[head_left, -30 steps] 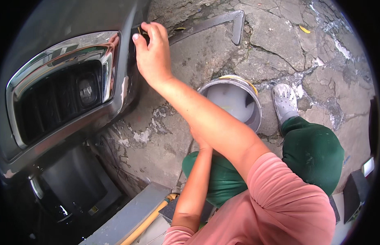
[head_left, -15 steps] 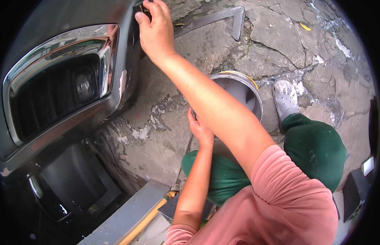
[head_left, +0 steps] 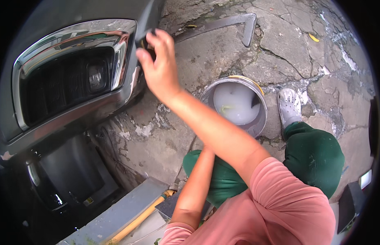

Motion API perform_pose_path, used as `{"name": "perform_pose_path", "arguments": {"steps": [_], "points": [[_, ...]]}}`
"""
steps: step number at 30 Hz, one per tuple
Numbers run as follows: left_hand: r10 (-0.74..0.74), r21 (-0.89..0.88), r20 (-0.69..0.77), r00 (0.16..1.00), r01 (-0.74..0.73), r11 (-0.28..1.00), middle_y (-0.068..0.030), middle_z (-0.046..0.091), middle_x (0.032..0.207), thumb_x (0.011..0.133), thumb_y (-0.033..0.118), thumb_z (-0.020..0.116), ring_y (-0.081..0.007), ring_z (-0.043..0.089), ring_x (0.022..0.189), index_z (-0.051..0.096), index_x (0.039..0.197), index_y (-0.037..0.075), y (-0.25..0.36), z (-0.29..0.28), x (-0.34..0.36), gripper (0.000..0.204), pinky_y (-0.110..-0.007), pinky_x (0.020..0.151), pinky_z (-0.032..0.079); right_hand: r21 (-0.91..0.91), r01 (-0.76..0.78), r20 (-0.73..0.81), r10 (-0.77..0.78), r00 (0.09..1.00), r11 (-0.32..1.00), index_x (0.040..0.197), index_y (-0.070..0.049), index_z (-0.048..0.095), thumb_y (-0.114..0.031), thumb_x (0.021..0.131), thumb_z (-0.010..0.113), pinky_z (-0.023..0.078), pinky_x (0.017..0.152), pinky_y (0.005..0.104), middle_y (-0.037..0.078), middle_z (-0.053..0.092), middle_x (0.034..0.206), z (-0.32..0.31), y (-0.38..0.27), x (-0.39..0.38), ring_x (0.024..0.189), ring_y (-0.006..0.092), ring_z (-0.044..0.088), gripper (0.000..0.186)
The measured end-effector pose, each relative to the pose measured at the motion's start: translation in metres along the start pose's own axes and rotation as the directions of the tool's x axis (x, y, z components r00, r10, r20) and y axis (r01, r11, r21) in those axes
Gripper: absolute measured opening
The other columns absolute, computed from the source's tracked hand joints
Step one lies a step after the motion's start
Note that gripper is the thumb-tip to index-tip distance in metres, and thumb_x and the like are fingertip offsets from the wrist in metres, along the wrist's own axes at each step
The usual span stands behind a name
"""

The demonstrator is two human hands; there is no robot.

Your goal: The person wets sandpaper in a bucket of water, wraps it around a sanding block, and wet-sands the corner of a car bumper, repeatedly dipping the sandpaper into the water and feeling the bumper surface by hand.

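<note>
My right hand [head_left: 161,73] at the edge of one dark grey car bumper [head_left: 75,117], cracked grey concrete [head_left: 280,45] open rightward, fingers closed around one small blocky black piece [head_left: 143,38] there, one round grey bucket [head_left: 262,116], left hand hidden, can't tell its grip

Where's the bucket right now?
In the head view, the bucket sits right of centre on cracked ground, just left of the grey shoe, partly behind the right forearm.

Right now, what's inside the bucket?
Bucket: cloudy whitish liquid, with a yellow-green patch and a dark patch toward its right edge. Covered: lower-left part, behind the right forearm. Below the liquid's surface: can't tell.
</note>
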State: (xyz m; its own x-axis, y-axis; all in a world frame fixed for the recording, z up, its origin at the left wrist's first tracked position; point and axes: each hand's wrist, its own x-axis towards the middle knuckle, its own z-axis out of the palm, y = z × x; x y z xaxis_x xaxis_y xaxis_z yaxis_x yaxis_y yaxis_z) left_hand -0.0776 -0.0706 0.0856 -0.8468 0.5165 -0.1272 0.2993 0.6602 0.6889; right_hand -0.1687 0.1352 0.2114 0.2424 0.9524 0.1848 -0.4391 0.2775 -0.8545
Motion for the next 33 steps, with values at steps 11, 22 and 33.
{"name": "perform_pose_path", "arguments": {"steps": [11,22,33], "points": [[-0.054,0.068,-0.010,0.998,0.055,0.996,-0.0267,0.058,0.143,0.108,0.032,0.052,-0.0393,0.057,0.127,0.054,0.141,-0.003,0.052,0.002,-0.011,0.049,-0.047,0.109,0.041,-0.036,-0.082,0.051,0.084,0.995,0.996,0.135,-0.002,0.050,-0.019,0.096,0.072,0.046,0.106,0.0528,0.026,0.048,0.143,-0.005,-0.020,-0.060,0.129,0.0476,0.051,0.047],[-0.148,0.090,-0.028,0.989,0.150,0.985,-0.0232,0.069,0.126,0.107,0.027,0.054,-0.0407,0.065,0.113,0.052,0.142,-0.005,0.040,0.010,-0.005,0.047,-0.048,0.103,0.046,-0.025,-0.109,0.160,0.111,0.981,0.994,0.139,-0.002,0.048,-0.019,0.097,0.071,0.044,0.109,0.0522,0.027,0.044,0.147,-0.009,-0.025,-0.097,0.132,0.0483,0.048,0.051],[0.050,-0.138,0.005,0.999,-0.049,0.989,-0.0203,0.068,0.120,0.107,0.022,0.054,-0.0296,0.064,0.106,0.058,0.131,-0.006,0.016,0.001,0.001,0.037,-0.041,0.098,0.048,-0.464,-0.270,0.833,0.520,0.189,0.843,0.121,0.005,0.069,-0.038,0.084,0.080,0.056,0.090,0.0381,0.022,0.076,0.109,-0.157,-0.060,0.064,0.100,0.0300,0.074,0.058]]}}
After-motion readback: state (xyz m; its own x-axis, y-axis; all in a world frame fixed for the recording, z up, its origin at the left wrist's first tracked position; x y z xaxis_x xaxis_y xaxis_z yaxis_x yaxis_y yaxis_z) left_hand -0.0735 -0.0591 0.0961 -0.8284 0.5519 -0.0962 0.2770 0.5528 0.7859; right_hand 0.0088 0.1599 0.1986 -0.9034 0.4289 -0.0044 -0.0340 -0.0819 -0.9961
